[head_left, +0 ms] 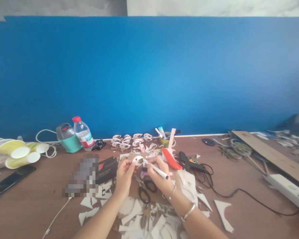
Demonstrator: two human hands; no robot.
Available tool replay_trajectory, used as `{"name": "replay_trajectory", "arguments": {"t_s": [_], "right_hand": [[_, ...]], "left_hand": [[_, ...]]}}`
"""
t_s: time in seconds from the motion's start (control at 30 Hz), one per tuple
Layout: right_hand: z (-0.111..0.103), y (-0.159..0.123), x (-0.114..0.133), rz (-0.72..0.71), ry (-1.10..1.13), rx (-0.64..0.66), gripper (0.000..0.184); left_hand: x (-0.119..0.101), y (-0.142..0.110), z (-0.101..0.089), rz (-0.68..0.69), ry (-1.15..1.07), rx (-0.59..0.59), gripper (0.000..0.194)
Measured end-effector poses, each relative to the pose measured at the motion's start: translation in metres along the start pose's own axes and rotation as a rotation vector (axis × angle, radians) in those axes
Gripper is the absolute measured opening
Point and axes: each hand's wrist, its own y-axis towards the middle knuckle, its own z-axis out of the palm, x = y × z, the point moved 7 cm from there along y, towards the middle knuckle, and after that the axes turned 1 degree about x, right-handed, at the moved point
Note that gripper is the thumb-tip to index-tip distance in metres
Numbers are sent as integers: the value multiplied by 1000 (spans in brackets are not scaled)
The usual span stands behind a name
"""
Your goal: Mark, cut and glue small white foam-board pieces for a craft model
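My left hand (125, 172) pinches a small white bird-shaped cutout (138, 160) with a dark spot on it. In my right hand (160, 174) is a white marker pen (159, 171) with a dark end, its tip close to or touching the cutout. Below both hands lie black-handled scissors (145, 196), partly covered by scraps. A pink pen (146, 174) shows behind my right fingers. Farther back, several similar white cutouts (125, 145) stand in rows against the blue panel. A red curved piece (171, 159) lies just right of my right hand.
White offcuts (137, 215) cover the table's front middle. A glue gun (190, 162) with a black cable lies right, near a white power strip (286, 191) and a long board (266, 152). Left are a bottle (83, 134), paper cups (17, 148), a black box (106, 170) and a phone (11, 181).
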Motion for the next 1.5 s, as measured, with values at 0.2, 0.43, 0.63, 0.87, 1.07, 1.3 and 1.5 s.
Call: {"name": "replay_trajectory", "arguments": {"t_s": [0.2,0.43,0.63,0.87,1.07,1.3,1.5], "right_hand": [[-1,0,1,12,14,-6,4],[-3,0,8,10,2,-32,5],[-4,1,9,25,-3,-39,4],[-4,0,9,55,23,-52,5],[-4,0,11,65,60,-49,6],[-3,0,10,101,114,-58,7],[-5,-1,8,94,163,-55,6]], "left_hand": [[-1,0,0,1,4,2,24],[1,-1,0,-14,-6,0,23],[1,-1,1,-12,3,4,23],[1,-1,0,-7,9,9,23],[1,-1,0,-4,5,5,23],[0,0,0,-5,-6,4,23],[2,0,0,-12,-2,8,22]]}}
